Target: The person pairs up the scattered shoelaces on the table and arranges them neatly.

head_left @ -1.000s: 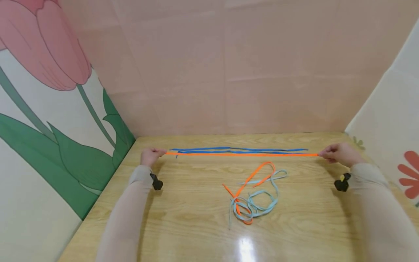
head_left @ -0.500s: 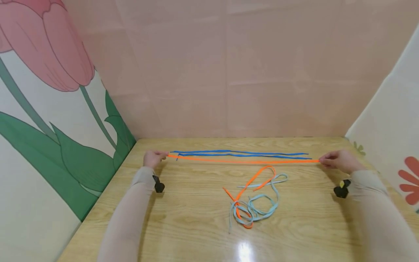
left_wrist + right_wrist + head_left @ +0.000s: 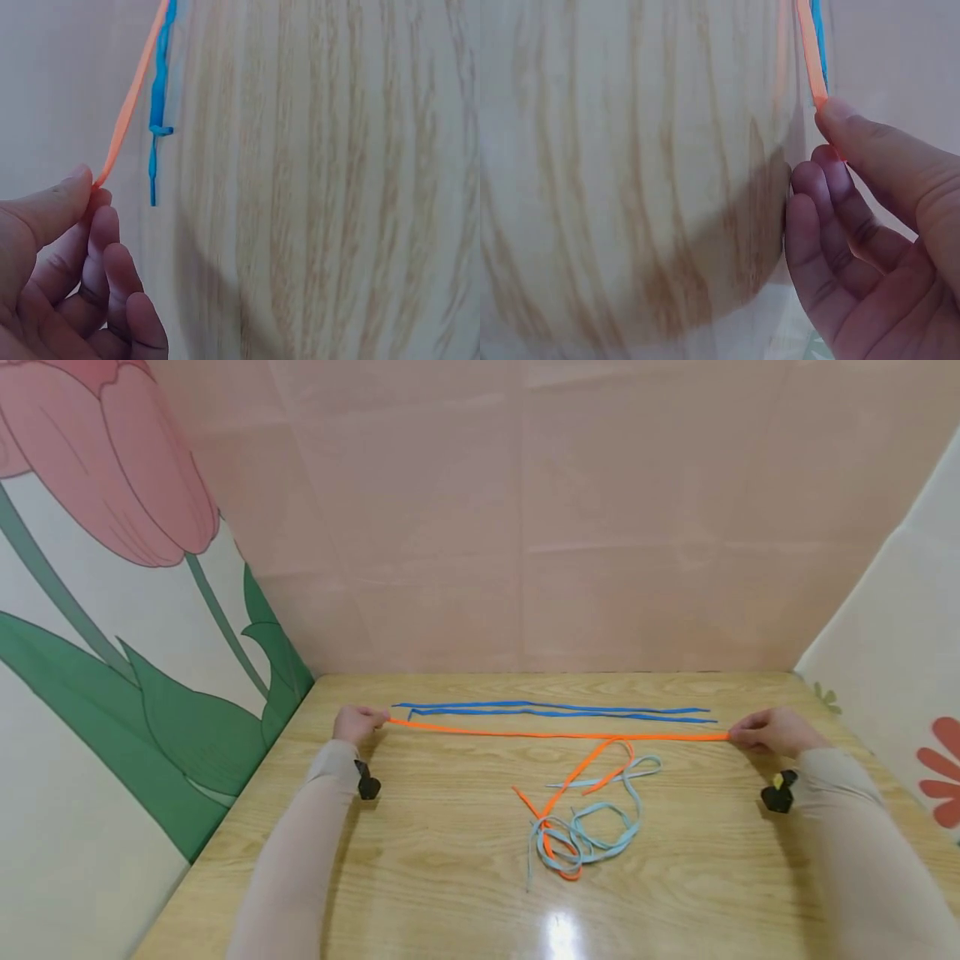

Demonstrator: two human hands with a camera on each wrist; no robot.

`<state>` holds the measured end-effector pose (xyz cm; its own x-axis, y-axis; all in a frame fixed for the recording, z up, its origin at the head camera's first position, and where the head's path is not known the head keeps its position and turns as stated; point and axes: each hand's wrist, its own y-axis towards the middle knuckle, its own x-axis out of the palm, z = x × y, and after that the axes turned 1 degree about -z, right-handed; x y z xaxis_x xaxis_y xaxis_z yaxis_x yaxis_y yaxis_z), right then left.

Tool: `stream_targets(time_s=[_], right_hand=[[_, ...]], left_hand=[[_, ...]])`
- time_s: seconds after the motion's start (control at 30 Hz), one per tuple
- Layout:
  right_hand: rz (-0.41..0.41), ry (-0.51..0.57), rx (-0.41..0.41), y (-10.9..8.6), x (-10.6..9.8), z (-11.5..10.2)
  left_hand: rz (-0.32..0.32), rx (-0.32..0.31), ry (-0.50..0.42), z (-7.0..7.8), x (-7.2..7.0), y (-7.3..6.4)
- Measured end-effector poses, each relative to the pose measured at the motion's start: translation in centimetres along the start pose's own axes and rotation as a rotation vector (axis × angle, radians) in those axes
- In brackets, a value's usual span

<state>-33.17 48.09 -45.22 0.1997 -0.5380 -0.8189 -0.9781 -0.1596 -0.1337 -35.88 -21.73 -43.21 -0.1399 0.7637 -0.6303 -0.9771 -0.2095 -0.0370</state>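
An orange shoelace [image 3: 555,735] stretches nearly straight from side to side, just in front of two blue shoelaces. My left hand [image 3: 360,725] pinches its left end between thumb and index finger, as the left wrist view also shows. At the other end my right hand [image 3: 776,732] pinches it the same way, thumb over the index finger [image 3: 834,161]. Behind it a blue shoelace [image 3: 465,704] lies straight near the table's back, with a second blue shoelace [image 3: 600,715] alongside, its left tip bent [image 3: 163,130].
Nearer the front, a pale blue shoelace [image 3: 630,835] lies in loops, tangled with another orange shoelace [image 3: 573,772] on the wooden table [image 3: 450,893]. A pink wall covering [image 3: 517,527] rises at the table's back edge, with flower-printed panels at both sides.
The held orange shoelace has come toward the front, away from the blue shoelaces it overlapped. It sagged slightly in between and is straighter now. Both hands keep their pinch.
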Motion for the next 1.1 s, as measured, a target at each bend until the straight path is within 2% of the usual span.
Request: stream_targets(time_s=[0.13, 0.27, 0.37, 0.53, 0.83, 1.0, 1.1], right_hand=[[0.002, -0.036, 0.01, 0.2, 0.1, 0.2], [0.0, -0.065, 0.02, 0.4, 0.1, 0.1], [-0.014, -0.074, 0.025, 0.4, 0.0, 0.0], [-0.039, -0.068, 0.034, 0.4, -0.1, -0.3], [-0.028, -0.068, 0.04, 0.2, -0.1, -0.7], [-0.039, -0.06, 0.05, 0.3, -0.1, -0.6], [-0.041, -0.066, 0.054, 0.3, -0.2, -0.9]], left_hand=[[-0.011, -0.005, 0.054, -0.5, 0.4, 0.6], [-0.029, 0.009, 0.171, -0.9, 0.6, 1.1], [-0.05, 0.021, 0.258, -0.7, 0.7, 1.0], [-0.078, 0.012, 0.349, -0.2, 0.9, 1.0], [-0.087, -0.019, 0.46, -0.6, 1.4, 1.7], [-0.089, -0.002, 0.548, 0.0, 1.5, 1.6], [-0.077, 0.018, 0.55, 0.7, 1.6, 1.2]])
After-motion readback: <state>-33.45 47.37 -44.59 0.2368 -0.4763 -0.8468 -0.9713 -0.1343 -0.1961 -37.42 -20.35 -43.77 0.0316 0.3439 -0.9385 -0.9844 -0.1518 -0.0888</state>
